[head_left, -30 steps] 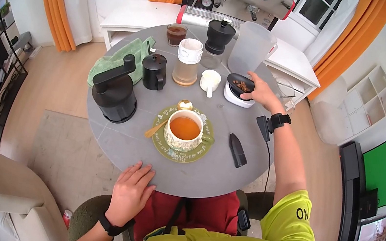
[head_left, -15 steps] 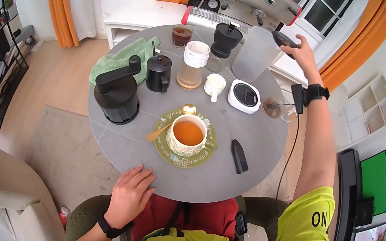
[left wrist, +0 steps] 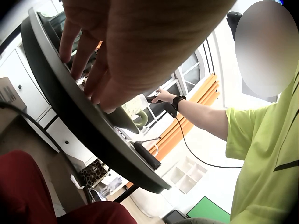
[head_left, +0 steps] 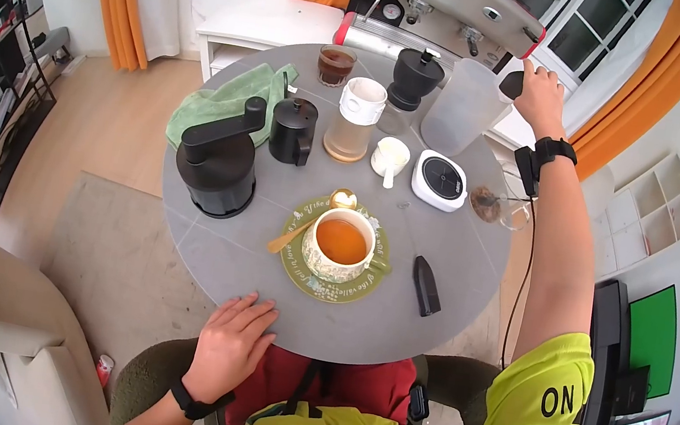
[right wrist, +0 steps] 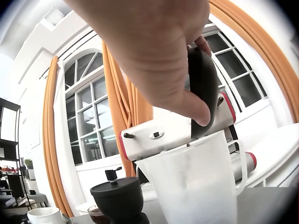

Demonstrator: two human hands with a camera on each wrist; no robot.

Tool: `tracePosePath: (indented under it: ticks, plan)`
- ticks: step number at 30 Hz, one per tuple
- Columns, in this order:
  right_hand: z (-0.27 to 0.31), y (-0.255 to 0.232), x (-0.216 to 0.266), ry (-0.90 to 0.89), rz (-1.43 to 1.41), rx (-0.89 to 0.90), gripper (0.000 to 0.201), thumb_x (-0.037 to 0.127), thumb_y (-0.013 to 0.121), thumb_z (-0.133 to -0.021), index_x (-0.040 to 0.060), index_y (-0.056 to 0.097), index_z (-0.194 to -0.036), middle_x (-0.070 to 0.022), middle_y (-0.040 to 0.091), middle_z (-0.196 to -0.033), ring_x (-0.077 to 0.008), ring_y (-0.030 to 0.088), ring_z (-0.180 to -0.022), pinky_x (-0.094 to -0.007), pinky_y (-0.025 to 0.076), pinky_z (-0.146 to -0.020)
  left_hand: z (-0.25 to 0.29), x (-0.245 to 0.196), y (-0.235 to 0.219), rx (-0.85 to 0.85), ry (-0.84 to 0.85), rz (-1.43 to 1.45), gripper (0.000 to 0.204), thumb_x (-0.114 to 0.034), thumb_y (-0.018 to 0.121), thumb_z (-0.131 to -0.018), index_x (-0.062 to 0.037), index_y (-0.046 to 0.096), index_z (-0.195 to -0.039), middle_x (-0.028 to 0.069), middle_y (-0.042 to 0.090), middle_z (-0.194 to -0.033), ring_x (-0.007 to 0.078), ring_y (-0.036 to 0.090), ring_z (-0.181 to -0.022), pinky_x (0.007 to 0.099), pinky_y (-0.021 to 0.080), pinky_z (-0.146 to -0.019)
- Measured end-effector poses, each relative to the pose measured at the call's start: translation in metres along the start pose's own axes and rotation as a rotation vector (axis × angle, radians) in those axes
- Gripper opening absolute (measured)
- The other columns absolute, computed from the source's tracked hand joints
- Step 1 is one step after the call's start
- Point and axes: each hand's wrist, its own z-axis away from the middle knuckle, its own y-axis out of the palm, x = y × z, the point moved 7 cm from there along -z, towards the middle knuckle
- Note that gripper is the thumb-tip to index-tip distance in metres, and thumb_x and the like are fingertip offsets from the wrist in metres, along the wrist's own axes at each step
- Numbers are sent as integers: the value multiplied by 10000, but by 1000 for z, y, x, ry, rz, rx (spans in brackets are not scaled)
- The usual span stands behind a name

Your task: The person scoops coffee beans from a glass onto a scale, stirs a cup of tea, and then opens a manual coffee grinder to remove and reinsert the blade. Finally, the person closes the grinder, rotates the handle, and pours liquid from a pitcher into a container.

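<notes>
My right hand grips a small black oval dish, thumb and fingers on its sides. Steeply tipped, the dish is over the mouth of a tall translucent pitcher, and its inside is hidden in the head view. My left hand rests with its fingers stretched on the near edge of the grey round table. Nearest to it is a cup of orange-brown drink on a green saucer. A white scale with a black top stands in front of the pitcher.
Beside the pitcher are a black-topped grinder and a white-collared glass. A bigger black grinder, a black pot and a green towel stand left. A black handheld frother and a glass cup are at the right.
My right hand has lifted the black dish with brown bits off the scale, carried it up and back to the pitcher, and tipped it. The left hand has stayed at the table edge.
</notes>
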Motion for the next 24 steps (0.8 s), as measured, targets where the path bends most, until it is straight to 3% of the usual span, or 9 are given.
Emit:
tracePosePath:
  ticks: [5, 7, 8, 10, 11, 16, 20, 24]
  plan:
    - [6, -5, -5, 9, -19, -3, 569, 105, 677, -696, 90, 495, -1235, -171, 614, -1065, -340, 563, -1036, -444, 467, -839, 0, -1, 0, 4, -1, 0, 290, -102, 668, -781, -31, 643, -1061, 102, 629, -1144, 315, 568, -1124, 449, 426, -981]
    - [15, 2, -19, 218, -404, 112, 719, 153, 753, -665, 66, 448, -1310, -183, 609, -1108, -328, 576, -1034, -401, 468, -871, 0, -1, 0, -5, 3, -9, 290, -98, 667, -780, -28, 644, -1061, 106, 630, -1139, 319, 570, -1120, 450, 427, -980]
    - [20, 2, -19, 218, -403, 115, 719, 153, 753, -665, 66, 448, -1310, -183, 609, -1108, -328, 576, -1034, -401, 468, -871, 0, -1, 1, -3, 3, -8, 290, -98, 667, -780, -28, 644, -1061, 106, 630, -1139, 319, 570, -1120, 450, 427, -980]
    - [41, 16, -18, 357, -1141, 255, 863, 193, 815, -628, 39, 392, -1364, -190, 600, -1142, -299, 581, -1033, -361, 462, -883, 1, 0, 2, -4, -7, -4, 324, -78, 694, -748, -39, 648, -1067, 104, 631, -1150, 329, 565, -1125, 460, 436, -968]
    - [54, 9, -9, 342, -1216, 255, 883, 180, 820, -632, 22, 370, -1375, -183, 594, -1145, -265, 578, -1029, -359, 453, -881, 0, 0, 2, -2, -6, -2, 324, -78, 694, -748, -39, 648, -1067, 104, 631, -1150, 329, 565, -1125, 460, 436, -968]
    - [124, 34, 33, 298, -1370, 571, 936, 153, 800, -652, 82, 302, -1441, -222, 422, -1373, -310, 460, -1221, -369, 359, -1027, 0, -3, 2, -10, -16, -13, 324, -75, 692, -744, -39, 648, -1063, 113, 631, -1146, 344, 567, -1112, 459, 436, -968]
    - [159, 52, 61, 328, -1476, 708, 963, 67, 799, -632, 87, 287, -1447, -196, 418, -1369, -296, 437, -1246, -371, 362, -1029, 0, -4, 2, -24, 3, -38, 324, -76, 693, -743, -39, 649, -1061, 116, 633, -1142, 344, 567, -1113, 456, 437, -968]
    - [169, 73, 71, 330, -1517, 670, 964, 51, 797, -628, 72, 285, -1444, -170, 458, -1337, -287, 470, -1221, -349, 349, -1038, 0, -6, 1, -10, 11, -41, 314, -90, 682, -760, -32, 646, -1067, 112, 629, -1151, 335, 560, -1128, 455, 423, -982]
